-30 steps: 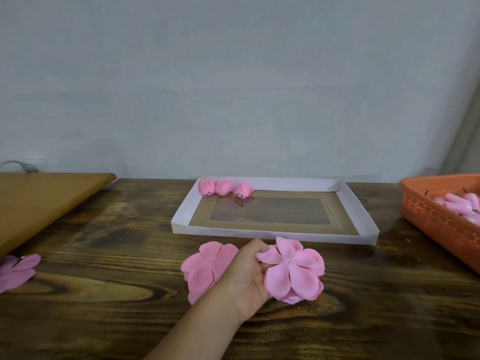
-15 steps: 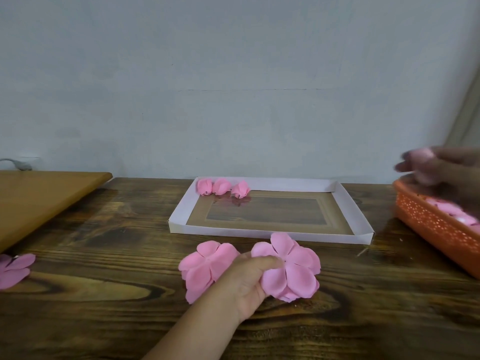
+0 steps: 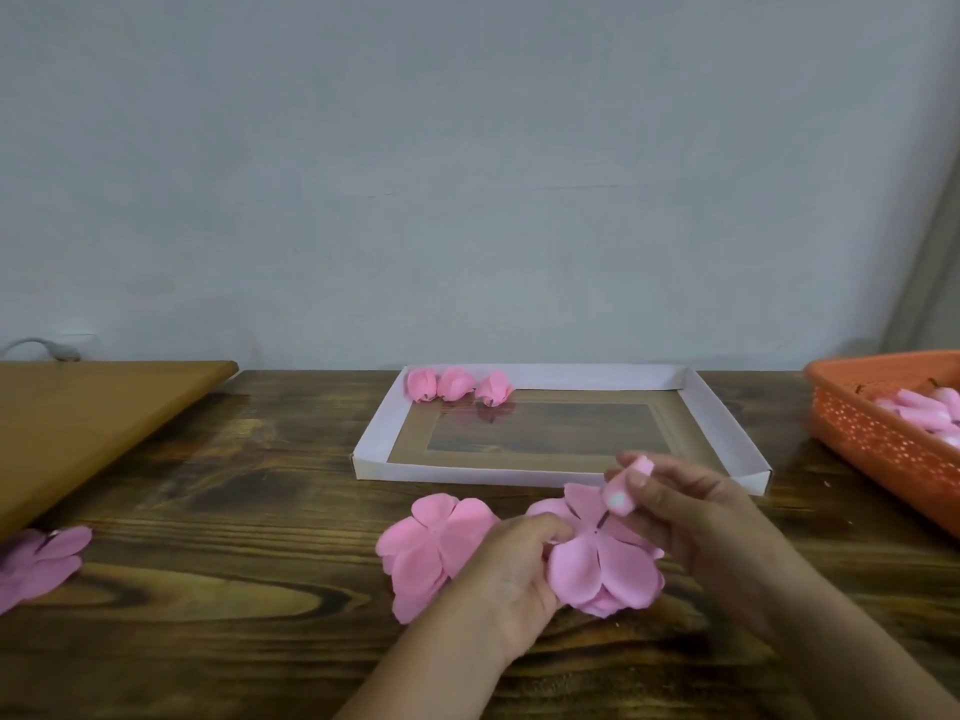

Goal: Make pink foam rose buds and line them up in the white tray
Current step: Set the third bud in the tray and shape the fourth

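Near the front edge of the dark wooden worktop (image 3: 208, 641), the left hand (image 3: 511, 574) pinches a flat pink foam petal flower (image 3: 602, 558) while the right hand (image 3: 696, 517) grips a small pink foam core (image 3: 626, 485) just above it. Beside them lies another pink petal cutout (image 3: 431, 543). Farther back, three finished pink rose buds (image 3: 454, 384) sit in the far left corner of the white cardboard tray (image 3: 374, 444).

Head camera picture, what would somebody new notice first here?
Most likely the two hands at centre front: the left hand holds a flat pink petal flower while the right hand pinches a small pink core on a wire over its middle. Behind them, a white tray holds three finished buds in its far left corner. An orange basket of pink cores sits at the right edge.
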### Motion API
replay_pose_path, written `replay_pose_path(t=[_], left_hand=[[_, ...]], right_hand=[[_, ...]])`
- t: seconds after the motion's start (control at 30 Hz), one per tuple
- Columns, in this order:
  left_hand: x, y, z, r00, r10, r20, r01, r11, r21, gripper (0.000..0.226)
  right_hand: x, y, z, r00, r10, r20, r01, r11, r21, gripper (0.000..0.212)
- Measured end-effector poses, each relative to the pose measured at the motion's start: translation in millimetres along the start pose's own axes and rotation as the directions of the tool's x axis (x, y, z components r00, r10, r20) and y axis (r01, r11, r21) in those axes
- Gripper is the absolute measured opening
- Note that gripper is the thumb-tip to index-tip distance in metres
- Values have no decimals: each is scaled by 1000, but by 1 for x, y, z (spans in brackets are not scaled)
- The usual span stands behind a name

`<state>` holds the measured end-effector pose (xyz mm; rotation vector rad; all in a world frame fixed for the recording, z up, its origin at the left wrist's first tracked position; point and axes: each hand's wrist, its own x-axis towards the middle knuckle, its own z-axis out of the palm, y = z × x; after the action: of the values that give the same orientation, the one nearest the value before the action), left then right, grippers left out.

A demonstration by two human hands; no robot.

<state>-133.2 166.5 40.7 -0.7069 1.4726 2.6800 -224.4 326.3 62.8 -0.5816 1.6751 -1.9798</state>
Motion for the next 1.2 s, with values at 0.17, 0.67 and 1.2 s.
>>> replay_pose_path(t=[0.17,0.67,1.2], left_hand=[[-4,2,0,999,-11,-43,11,1000,2,26],[-2,-1,1,1000,17,-8,-17,1000,9,26],[-8,-1,4,981,162,105,-168,985,41,19]], right_hand=[[-4,4,5,989,-145,23,146,971,-188,27],[-4,12,11,960,-280,-11,272,939,-210,22],[-8,24,17,944,-329,-10,295,859,-418,24]])
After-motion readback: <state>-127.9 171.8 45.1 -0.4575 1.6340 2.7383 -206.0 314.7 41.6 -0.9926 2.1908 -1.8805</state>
